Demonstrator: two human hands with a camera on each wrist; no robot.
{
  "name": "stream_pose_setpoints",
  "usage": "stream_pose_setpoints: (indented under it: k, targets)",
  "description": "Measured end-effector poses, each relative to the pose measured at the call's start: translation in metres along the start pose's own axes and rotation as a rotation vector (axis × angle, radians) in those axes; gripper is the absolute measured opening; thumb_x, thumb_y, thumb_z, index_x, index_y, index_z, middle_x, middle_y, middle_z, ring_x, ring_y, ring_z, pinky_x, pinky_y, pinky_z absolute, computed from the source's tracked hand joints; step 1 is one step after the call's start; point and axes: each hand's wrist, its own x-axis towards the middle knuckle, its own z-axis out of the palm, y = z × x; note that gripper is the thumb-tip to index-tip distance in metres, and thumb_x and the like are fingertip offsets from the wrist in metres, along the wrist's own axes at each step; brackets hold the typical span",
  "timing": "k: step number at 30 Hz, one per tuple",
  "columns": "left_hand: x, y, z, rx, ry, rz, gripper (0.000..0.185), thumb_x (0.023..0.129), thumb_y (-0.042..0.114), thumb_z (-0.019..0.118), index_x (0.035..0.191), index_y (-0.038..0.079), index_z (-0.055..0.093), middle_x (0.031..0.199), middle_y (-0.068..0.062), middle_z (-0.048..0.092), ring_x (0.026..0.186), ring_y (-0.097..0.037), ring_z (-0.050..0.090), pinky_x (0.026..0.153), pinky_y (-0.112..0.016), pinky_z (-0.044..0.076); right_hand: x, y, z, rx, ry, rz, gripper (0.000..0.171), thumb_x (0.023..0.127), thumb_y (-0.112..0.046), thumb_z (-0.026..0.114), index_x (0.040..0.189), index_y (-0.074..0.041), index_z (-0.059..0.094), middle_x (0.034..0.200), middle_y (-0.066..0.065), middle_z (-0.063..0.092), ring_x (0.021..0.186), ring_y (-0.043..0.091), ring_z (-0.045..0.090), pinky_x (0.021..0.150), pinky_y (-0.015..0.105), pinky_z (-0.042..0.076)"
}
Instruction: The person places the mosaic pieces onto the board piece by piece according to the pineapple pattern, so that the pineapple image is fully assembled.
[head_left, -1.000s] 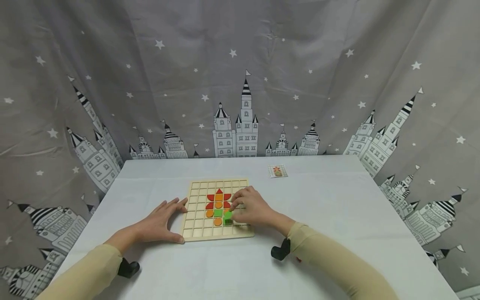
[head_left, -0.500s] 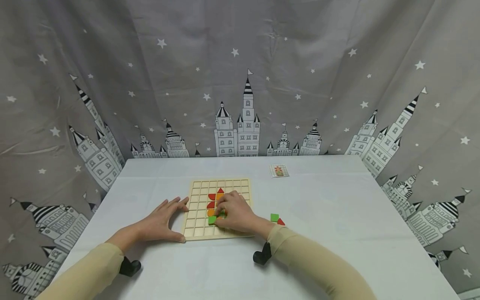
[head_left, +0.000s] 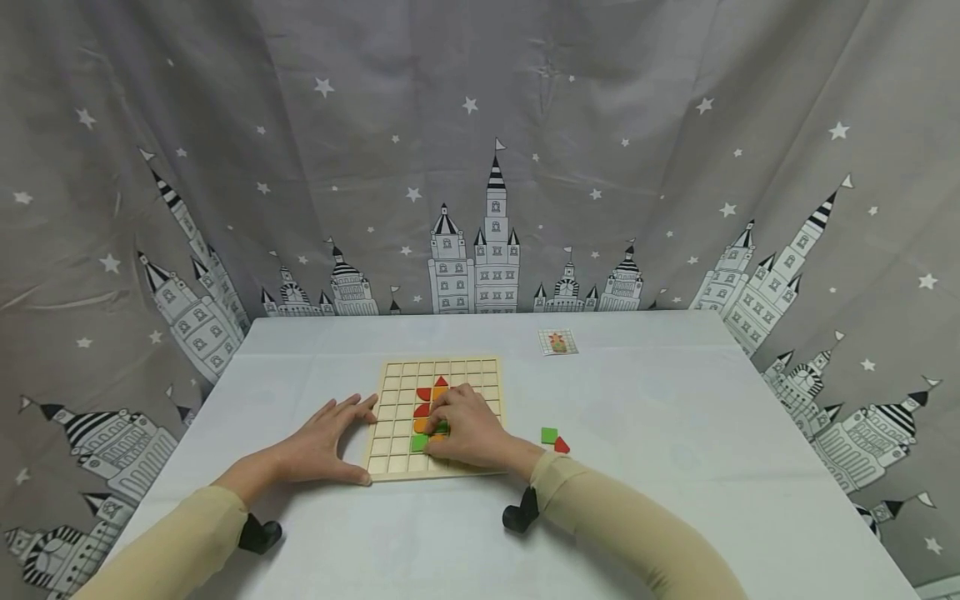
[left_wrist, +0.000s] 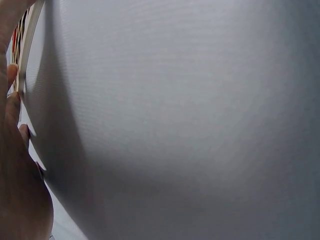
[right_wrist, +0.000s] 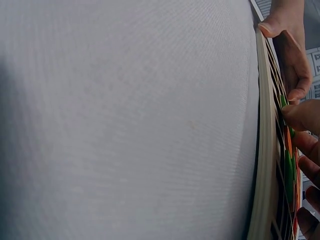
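- The right hand [head_left: 468, 433] lies on the square wooden grid board [head_left: 390, 462], fingers curled down over the coloured pieces in its middle rows; its fingertips [right_wrist: 300, 116] touch the pieces, though whether they pinch one cannot be told.
- A green square tile [head_left: 419, 442] sits in a cell just left of the right hand's fingertips, touching them or nearly so.
- Red petal-shaped pieces [head_left: 424, 394] and orange pieces show just beyond the right hand's knuckles.
- The left hand [head_left: 322, 446] rests with fingers spread and relaxed against the board's left edge, thumb at the near corner, gripping nothing.
- A loose green square [head_left: 549, 435] and a small red piece [head_left: 561, 446] lie on the white table [head_left: 675, 417], just right of the right wrist.
- A small picture card [head_left: 557, 342] lies well beyond the right hand.
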Motion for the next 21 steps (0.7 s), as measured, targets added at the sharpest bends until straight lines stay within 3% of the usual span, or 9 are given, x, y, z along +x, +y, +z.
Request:
stream_pose_setpoints:
  k: [21]
  targets:
    - [0.0013,-0.0015,0.0011,0.005,-0.006,-0.019,0.088,0.064,0.074,0.083,0.128,0.022,0.051,0.167,-0.009,0.029,0.154,-0.04,0.016,0.124,-0.062,0.005,0.001,-0.0006,0.0001,-0.008,0.002,0.009,0.015,0.085,-0.041,0.08,0.094,-0.03,0.077,0.122,-0.008,0.063,0.116,0.015,0.046,0.097,0.03,0.042]
